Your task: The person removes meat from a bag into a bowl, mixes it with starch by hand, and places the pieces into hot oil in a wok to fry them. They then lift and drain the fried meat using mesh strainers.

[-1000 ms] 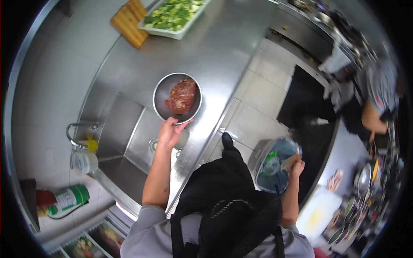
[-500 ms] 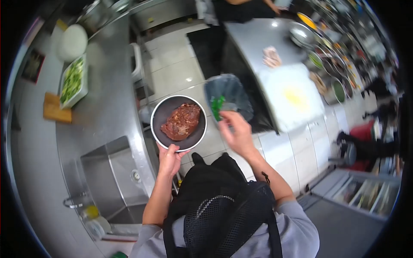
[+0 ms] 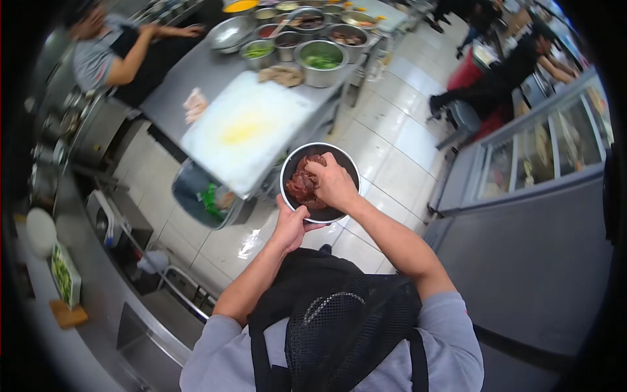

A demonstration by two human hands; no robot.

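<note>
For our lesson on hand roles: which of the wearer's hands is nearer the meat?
Right. The right hand is in the bowl, on the meat; the left hand holds the bowl's near rim.

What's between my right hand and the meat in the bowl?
Nothing that shows: in the head view, the right hand is inside the bowl, its fingers apparently against the meat, with no visible gap.

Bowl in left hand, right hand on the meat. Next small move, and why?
Probably close the right hand more fully around the meat and lift slightly: it's touching the meat, the left hand holds the bowl, and the white board lies ahead, to the left.
</note>
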